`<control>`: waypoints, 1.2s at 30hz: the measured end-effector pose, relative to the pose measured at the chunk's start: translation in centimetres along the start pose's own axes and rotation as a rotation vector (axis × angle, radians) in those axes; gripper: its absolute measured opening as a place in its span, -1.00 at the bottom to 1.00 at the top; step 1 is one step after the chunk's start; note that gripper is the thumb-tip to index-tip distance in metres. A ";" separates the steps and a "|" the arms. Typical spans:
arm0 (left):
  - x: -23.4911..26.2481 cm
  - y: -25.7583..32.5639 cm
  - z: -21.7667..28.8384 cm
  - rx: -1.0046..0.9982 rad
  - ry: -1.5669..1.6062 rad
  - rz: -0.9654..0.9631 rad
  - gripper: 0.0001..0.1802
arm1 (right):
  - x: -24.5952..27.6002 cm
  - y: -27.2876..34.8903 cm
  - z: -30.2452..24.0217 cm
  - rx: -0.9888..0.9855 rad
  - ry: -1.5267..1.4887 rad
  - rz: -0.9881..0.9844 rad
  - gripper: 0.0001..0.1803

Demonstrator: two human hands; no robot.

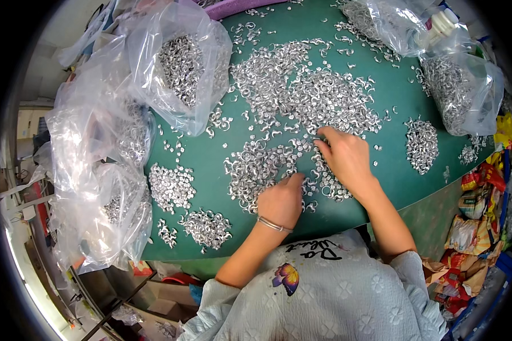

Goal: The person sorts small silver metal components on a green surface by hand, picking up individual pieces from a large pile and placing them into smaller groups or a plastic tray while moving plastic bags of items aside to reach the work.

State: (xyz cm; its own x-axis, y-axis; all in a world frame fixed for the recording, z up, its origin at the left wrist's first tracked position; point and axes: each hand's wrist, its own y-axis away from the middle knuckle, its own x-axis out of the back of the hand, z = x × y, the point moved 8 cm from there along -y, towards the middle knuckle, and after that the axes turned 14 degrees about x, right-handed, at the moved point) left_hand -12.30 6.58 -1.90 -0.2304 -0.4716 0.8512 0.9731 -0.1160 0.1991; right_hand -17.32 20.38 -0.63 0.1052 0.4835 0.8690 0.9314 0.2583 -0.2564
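My left hand [281, 200], with a silver bangle [275, 225] on the wrist, rests at the near pile of small metal pieces [250, 176]. Its fingers are curled in, and whatever they hold is hidden. To the right, my right hand [348, 158] reaches down at the lower edge of the large metal heap [301, 94]. Thumb and forefinger come close together there; any piece between them is too small to make out. Many of the silver pieces are curved like hooks or ring parts. Below this hand lies a cluster of small pieces [331, 184].
Clear plastic bags of metal pieces stand at the left [182, 68] and far right [461, 94]. Smaller piles lie at the near left [206, 229] and right [421, 145] of the green table [381, 193]. A purple tray [242, 7] sits at the far edge; colourful packages [472, 227] are stacked beyond the right edge.
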 end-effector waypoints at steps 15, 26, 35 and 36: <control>0.5 -4.0 1.2 -0.018 0.152 0.067 -0.80 | -2.1 1.7 2.9 -0.386 -1.366 0.060 -0.91; 1.1 -4.3 -1.0 0.083 0.384 0.043 -0.83 | -0.4 0.5 2.0 -0.158 -0.419 -0.028 -0.90; -3.0 -2.3 -2.4 0.488 1.601 -0.837 -0.77 | -2.1 3.5 -0.2 -0.603 -1.478 -0.078 -0.92; -3.2 -2.1 -2.1 0.494 1.671 -0.881 -0.77 | -2.0 3.6 -0.9 -0.597 -1.455 -0.094 -0.92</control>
State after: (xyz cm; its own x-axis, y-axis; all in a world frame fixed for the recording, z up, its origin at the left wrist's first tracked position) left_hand -13.65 6.46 -6.06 -0.0571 -0.6828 -0.7284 0.4491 -0.6692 0.5920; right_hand -13.88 19.53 -2.91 -0.0434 0.9342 -0.3541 0.9497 0.1486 0.2757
